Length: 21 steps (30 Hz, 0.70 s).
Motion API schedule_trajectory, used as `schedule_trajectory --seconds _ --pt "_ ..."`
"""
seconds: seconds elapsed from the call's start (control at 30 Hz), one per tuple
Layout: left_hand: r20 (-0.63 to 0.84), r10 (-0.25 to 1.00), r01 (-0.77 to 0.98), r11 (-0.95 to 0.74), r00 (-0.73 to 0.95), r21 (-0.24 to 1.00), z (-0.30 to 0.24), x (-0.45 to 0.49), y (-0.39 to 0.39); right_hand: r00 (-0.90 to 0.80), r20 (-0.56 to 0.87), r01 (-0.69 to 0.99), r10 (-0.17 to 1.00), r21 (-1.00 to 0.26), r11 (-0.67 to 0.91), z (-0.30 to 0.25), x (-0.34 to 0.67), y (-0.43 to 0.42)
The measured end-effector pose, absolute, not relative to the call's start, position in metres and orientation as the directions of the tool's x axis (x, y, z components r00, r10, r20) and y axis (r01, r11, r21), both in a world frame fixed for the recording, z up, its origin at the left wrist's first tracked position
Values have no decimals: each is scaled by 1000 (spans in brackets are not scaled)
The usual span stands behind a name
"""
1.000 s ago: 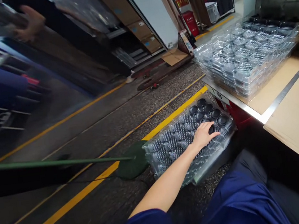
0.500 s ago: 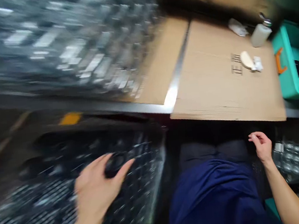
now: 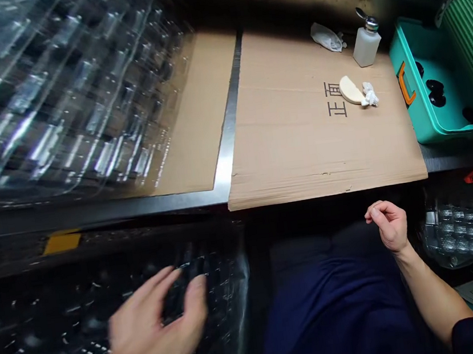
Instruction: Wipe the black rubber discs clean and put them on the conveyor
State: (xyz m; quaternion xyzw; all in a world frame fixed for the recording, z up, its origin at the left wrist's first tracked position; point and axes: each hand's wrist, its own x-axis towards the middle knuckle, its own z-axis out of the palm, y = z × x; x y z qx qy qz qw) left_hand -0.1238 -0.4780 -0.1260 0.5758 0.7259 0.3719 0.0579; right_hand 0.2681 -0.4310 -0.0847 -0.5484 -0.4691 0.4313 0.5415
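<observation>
My left hand (image 3: pixel 156 330) is blurred by motion over a transparent plastic tray (image 3: pixel 235 309) low in the view. A dark round part (image 3: pixel 182 293) shows between its thumb and fingers, but the blur hides whether they grip it. My right hand (image 3: pixel 389 226) hangs above my dark blue lap (image 3: pixel 335 314) with its fingers curled on nothing. Nearest to it, at the lower right, lies a smaller transparent tray (image 3: pixel 468 235).
A blurred stack of transparent trays (image 3: pixel 67 100) sits on a cardboard-covered table (image 3: pixel 315 115) with a metal strip (image 3: pixel 228 126). A pump bottle (image 3: pixel 366 40), a cream sponge (image 3: pixel 350 90), tissues (image 3: pixel 369 94) and a teal bin (image 3: pixel 417 103) lie beyond.
My view has swung from the aisle to the table. My left hand stays over the lower tray, and my right hand has come into view, its fingers curling more tightly.
</observation>
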Motion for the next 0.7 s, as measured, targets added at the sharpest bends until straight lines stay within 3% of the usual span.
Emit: schedule_trajectory --seconds 0.07,0.17,0.3,0.4,0.53,0.6,0.7 --pt "367 902 726 -96 -226 681 -104 -72 -466 156 22 69 988 -998 12 -82 263 -431" --pt "295 951 520 -298 90 801 -80 4 -447 30 -8 219 1000 -976 -14 -76 249 -435" --pt "255 901 266 -357 350 896 -63 69 -426 -128 74 346 989 -931 114 -61 230 -442" --pt "288 886 195 -375 362 906 -53 81 -411 -179 173 374 968 -898 230 -40 232 -439" --pt "378 881 255 -449 284 856 -36 72 -390 -297 260 459 919 -805 376 -8 259 -395" --pt "420 870 294 -485 258 824 -27 67 -380 -250 284 566 925 -732 378 4 270 -349" --pt "480 829 337 -556 286 760 -16 67 -365 -122 378 797 918 -514 317 11 274 -263"
